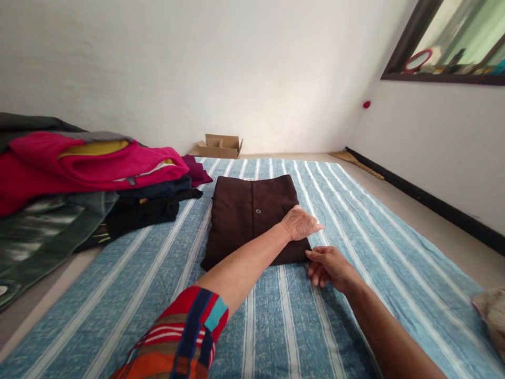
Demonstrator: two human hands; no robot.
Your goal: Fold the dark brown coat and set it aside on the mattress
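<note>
A dark brown buttoned garment [232, 210], perhaps a shirt, lies folded into a rough rectangle on the striped blue bedsheet [268, 316]. One button shows on its front placket. My left hand [302, 223] reaches across and rests on the garment's right edge, back upward, fingers pointing right past the edge; some of them are hidden. Just nearer to me, my right hand [329, 267] is closed, pinching the near right corner of the garment between thumb and forefinger, with its other fingers curled below.
To the left lies a pile of clothes, with a pink-red garment [98, 166] on top and dark green denim [51, 231] below. An open cardboard box [221, 146] stands by the far wall. A beige fluffy thing [491, 318] is at the right edge.
</note>
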